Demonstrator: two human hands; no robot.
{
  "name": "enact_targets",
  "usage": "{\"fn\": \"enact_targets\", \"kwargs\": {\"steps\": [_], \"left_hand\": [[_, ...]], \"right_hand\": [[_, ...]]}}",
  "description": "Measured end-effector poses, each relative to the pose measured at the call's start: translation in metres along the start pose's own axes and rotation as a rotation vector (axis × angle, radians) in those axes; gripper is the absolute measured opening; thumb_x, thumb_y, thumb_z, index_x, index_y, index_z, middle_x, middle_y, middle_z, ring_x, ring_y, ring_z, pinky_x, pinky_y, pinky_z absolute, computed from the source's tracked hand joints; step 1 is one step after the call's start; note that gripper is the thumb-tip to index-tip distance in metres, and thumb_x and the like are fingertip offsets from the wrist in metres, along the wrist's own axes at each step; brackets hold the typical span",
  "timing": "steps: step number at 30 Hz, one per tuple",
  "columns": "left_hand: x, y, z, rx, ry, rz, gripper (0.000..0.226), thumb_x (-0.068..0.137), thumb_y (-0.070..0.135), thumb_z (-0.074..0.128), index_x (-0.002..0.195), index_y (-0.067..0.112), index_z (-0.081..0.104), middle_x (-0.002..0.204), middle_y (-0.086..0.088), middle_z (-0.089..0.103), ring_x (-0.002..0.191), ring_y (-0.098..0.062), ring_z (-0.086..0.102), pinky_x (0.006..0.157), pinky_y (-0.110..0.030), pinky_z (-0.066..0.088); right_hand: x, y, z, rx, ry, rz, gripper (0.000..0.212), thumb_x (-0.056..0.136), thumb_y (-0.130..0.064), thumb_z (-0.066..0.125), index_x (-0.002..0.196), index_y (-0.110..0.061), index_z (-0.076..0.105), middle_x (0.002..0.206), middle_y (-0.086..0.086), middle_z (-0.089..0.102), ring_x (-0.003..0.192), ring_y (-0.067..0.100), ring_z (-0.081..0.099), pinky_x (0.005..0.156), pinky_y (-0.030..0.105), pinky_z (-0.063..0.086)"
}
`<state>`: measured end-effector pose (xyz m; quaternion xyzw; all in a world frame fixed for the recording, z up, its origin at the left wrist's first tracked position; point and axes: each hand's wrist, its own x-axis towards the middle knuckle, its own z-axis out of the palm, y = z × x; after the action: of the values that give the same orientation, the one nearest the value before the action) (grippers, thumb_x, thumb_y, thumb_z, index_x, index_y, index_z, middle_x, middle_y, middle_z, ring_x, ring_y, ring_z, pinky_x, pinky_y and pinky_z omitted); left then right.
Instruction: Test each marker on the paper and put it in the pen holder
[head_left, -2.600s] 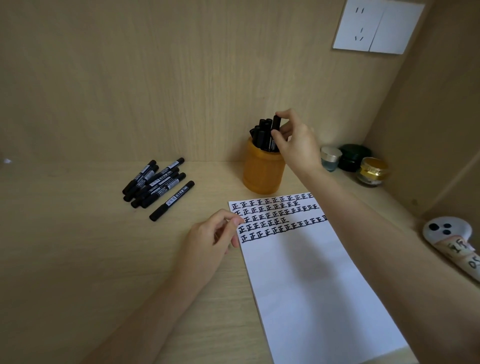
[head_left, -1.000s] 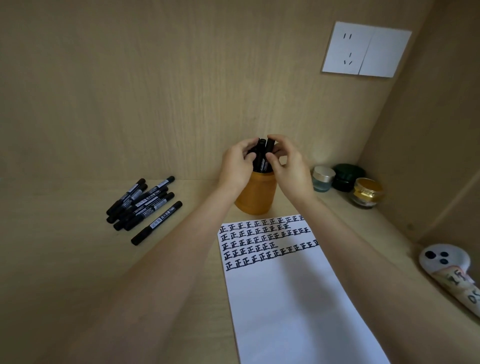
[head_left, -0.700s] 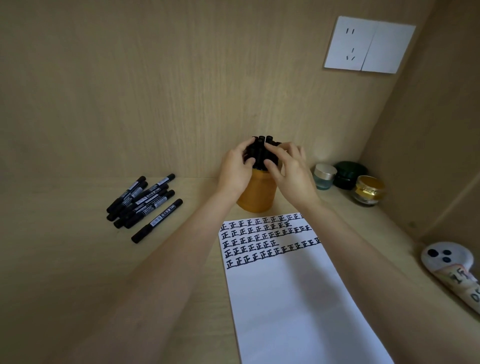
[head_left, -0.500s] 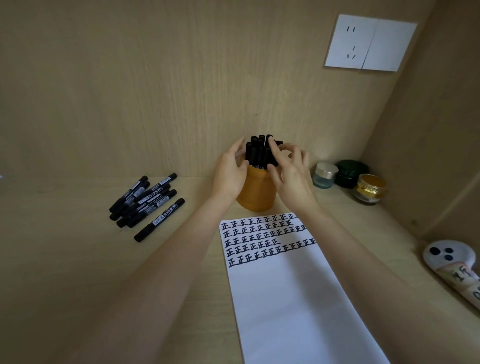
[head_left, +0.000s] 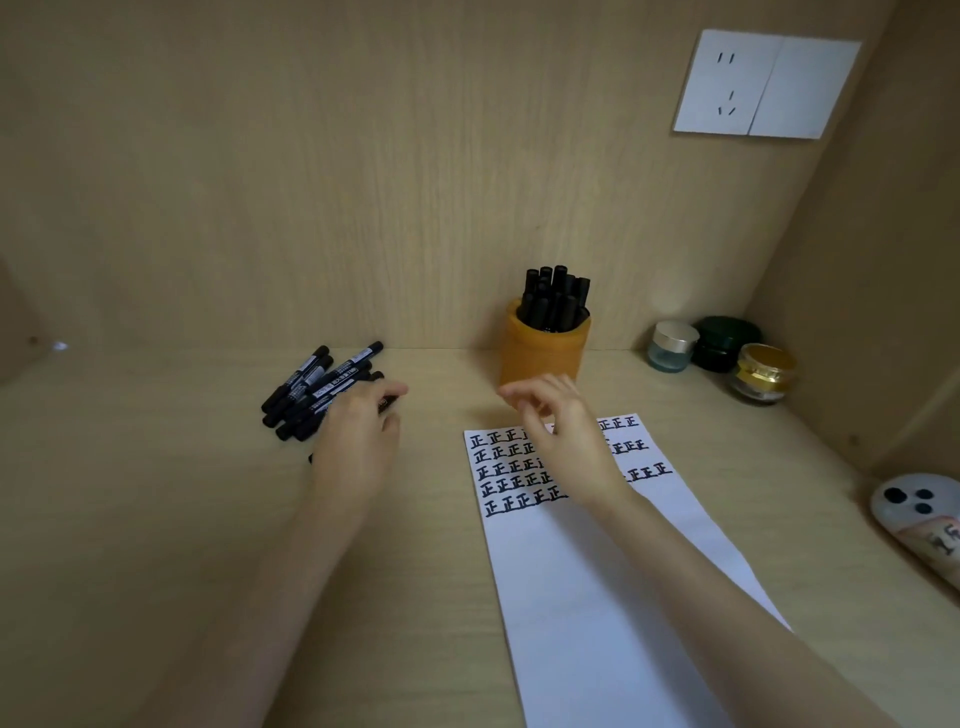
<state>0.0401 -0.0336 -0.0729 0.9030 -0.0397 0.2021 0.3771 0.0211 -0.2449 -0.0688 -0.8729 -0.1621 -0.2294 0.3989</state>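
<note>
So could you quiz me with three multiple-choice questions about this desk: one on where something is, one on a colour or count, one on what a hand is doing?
1. Where do the loose markers lie relative to the pen holder?
A. To its left
B. To its right
C. On the paper

2. How many small jars stand in the right back corner?
A. One
B. Three
C. Five

3. What is the left hand doing?
A. Writing on the paper
B. Reaching onto the loose markers
C. Gripping the pen holder

Answers: 1 A, the pile lies left of the holder. 2 B, clear, dark green and gold-lidded jars. 3 B, its fingers rest on the pile.
</note>
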Motion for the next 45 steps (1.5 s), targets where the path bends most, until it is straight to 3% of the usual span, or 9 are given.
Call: {"fn": "enact_targets", "kwargs": {"steps": [3, 8, 12, 16, 19, 25, 29, 36, 45], "left_hand": [[-0.011, -0.018, -0.011, 0.230, 0.033, -0.016, 0.038, 0.087, 0.002, 0.058, 0.124, 0.009, 0.059, 0.123, -0.011, 0.060, 0.115, -0.029, 0.051, 0.094, -0.040, 0.044], [-0.017, -0.029, -0.017, 0.345, -0.042, -0.096, 0.038, 0.089, 0.010, 0.059, 0.126, 0.008, 0.055, 0.116, -0.015, 0.060, 0.105, -0.031, 0.055, 0.085, -0.040, 0.044], [-0.022, -0.031, -0.016, 0.239, -0.025, -0.081, 0.032, 0.089, 0.006, 0.058, 0.121, 0.008, 0.059, 0.114, -0.011, 0.064, 0.107, -0.026, 0.056, 0.087, -0.036, 0.045], [-0.031, -0.011, -0.025, -0.104, 0.013, -0.046, 0.029, 0.088, 0.003, 0.059, 0.115, 0.014, 0.063, 0.109, 0.003, 0.066, 0.099, -0.008, 0.061, 0.085, -0.014, 0.042], [-0.044, 0.013, -0.031, -0.366, -0.192, 0.041, 0.029, 0.086, 0.001, 0.061, 0.105, 0.021, 0.066, 0.097, 0.018, 0.067, 0.089, 0.010, 0.061, 0.078, -0.001, 0.041], [-0.071, 0.026, -0.011, -0.454, -0.427, 0.123, 0.023, 0.095, 0.012, 0.051, 0.106, 0.032, 0.057, 0.100, 0.010, 0.067, 0.089, 0.001, 0.065, 0.083, -0.016, 0.049], [-0.082, 0.021, 0.000, -0.320, -0.472, 0.224, 0.019, 0.096, 0.038, 0.041, 0.109, 0.030, 0.051, 0.086, 0.010, 0.062, 0.081, -0.003, 0.059, 0.080, -0.029, 0.048], [-0.091, 0.024, -0.001, -0.294, -0.480, 0.278, 0.013, 0.099, 0.032, 0.035, 0.090, 0.033, 0.043, 0.065, 0.015, 0.049, 0.064, -0.002, 0.047, 0.063, -0.023, 0.034], [-0.089, 0.027, -0.007, -0.489, -0.570, 0.183, 0.023, 0.092, 0.043, 0.040, 0.087, 0.026, 0.055, 0.061, 0.009, 0.041, 0.059, -0.007, 0.038, 0.060, -0.024, 0.032]], "right_hand": [[-0.009, -0.006, 0.002, 0.095, -0.029, 0.097, 0.024, 0.097, -0.006, 0.050, 0.107, -0.018, 0.068, 0.101, -0.012, 0.062, 0.099, 0.005, 0.051, 0.080, 0.009, 0.037], [-0.019, -0.011, 0.001, 0.208, -0.057, 0.234, 0.027, 0.097, -0.006, 0.047, 0.104, -0.020, 0.069, 0.097, -0.007, 0.067, 0.089, -0.005, 0.055, 0.073, 0.007, 0.038], [-0.026, -0.017, 0.001, 0.286, -0.043, 0.315, 0.027, 0.098, -0.007, 0.046, 0.102, -0.021, 0.070, 0.089, -0.006, 0.069, 0.083, 0.009, 0.058, 0.070, 0.012, 0.040], [-0.029, -0.029, 0.002, 0.480, -0.083, 0.408, 0.017, 0.098, -0.021, 0.053, 0.108, -0.016, 0.066, 0.075, -0.001, 0.066, 0.063, 0.015, 0.051, 0.062, 0.028, 0.044], [-0.031, -0.043, 0.006, 0.613, -0.157, 0.470, 0.033, 0.092, -0.036, 0.059, 0.117, -0.013, 0.059, 0.067, 0.004, 0.060, 0.054, 0.015, 0.048, 0.051, 0.023, 0.041], [-0.040, -0.054, 0.008, 0.679, -0.009, 0.462, 0.013, 0.091, -0.023, 0.064, 0.086, -0.010, 0.064, 0.055, 0.005, 0.052, 0.044, 0.013, 0.042, 0.040, 0.023, 0.031], [-0.051, -0.057, 0.004, 0.658, 0.023, 0.420, 0.022, 0.093, -0.020, 0.062, 0.081, -0.002, 0.058, 0.054, 0.005, 0.049, 0.045, 0.011, 0.042, 0.044, 0.020, 0.033], [-0.064, -0.061, 0.006, 0.642, -0.023, 0.415, 0.018, 0.093, -0.020, 0.061, 0.079, -0.009, 0.061, 0.054, 0.000, 0.054, 0.048, 0.009, 0.047, 0.047, 0.018, 0.038], [-0.066, -0.058, 0.008, 0.692, -0.056, 0.381, 0.049, 0.089, -0.033, 0.058, 0.075, 0.014, 0.057, 0.051, 0.003, 0.053, 0.046, 0.011, 0.044, 0.048, 0.019, 0.036]]}}
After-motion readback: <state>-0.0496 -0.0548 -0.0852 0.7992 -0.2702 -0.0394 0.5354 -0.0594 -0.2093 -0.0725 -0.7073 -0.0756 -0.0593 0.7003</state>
